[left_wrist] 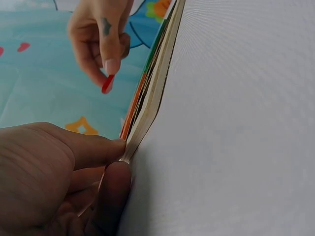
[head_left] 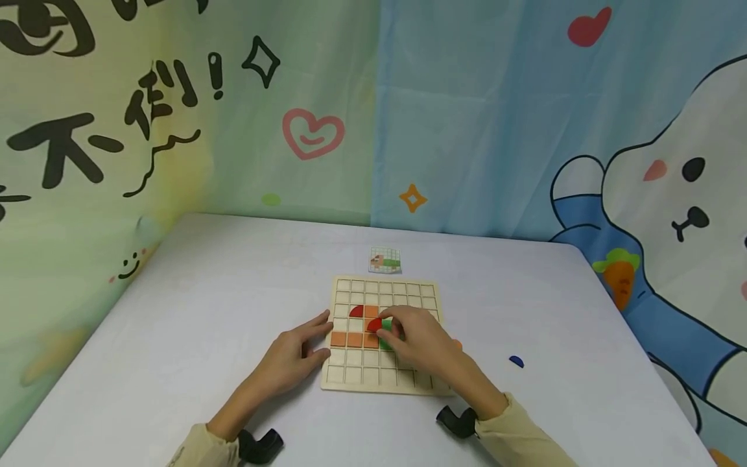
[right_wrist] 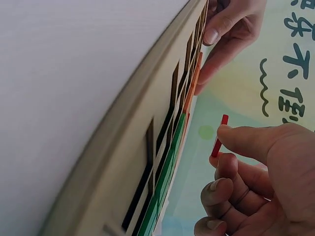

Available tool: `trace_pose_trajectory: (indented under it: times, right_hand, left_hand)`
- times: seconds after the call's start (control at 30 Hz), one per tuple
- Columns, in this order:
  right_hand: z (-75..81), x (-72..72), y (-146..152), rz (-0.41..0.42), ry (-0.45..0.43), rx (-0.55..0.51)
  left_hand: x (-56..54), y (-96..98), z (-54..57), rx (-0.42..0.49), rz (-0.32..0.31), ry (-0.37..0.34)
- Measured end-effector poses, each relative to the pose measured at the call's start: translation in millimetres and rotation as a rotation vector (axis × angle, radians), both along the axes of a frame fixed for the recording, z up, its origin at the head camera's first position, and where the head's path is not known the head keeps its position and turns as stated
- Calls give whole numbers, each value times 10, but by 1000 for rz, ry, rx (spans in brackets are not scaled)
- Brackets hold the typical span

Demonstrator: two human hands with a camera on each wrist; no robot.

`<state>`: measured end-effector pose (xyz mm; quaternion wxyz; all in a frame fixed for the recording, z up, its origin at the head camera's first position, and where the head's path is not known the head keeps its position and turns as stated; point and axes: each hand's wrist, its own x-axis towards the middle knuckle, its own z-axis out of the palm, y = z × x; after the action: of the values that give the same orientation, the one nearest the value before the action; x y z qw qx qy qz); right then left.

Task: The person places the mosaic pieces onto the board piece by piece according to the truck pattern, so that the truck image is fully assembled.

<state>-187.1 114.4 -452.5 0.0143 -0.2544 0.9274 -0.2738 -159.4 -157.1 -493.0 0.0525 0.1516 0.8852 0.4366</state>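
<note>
A pale wooden grid board (head_left: 353, 376) lies on the table. Orange square tiles (head_left: 338, 339), a red quarter-round tile (head_left: 356, 312) and green tiles (head_left: 386, 323) sit in its cells. My right hand (head_left: 421, 337) pinches another red rounded tile (head_left: 374, 325) between thumb and index finger over the middle of the board. In the right wrist view this held tile (right_wrist: 220, 136) is edge-on, apart from the board. My left hand (head_left: 296, 355) rests its thumb and fingertips against the board's left edge. Part of the grid is hidden behind the right hand.
A small picture card (head_left: 385, 259) lies beyond the board. To the right is a blue half-round tile (head_left: 516, 361), and an orange piece (head_left: 458, 344) shows partly behind the right wrist. The white table (head_left: 245, 272) meets printed curtains at the back and sides.
</note>
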Motion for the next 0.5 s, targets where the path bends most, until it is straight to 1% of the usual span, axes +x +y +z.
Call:
trace_pose_trajectory:
  times: [0.27,0.5]
  right_hand:
    - [-40,-34,-149,8,-10,16]
    - [-10,-76,-276,0,-31,30]
  left_hand:
    - [-11,-1,-12,8,10,-7]
    - [-11,0,-19,28,17,-3]
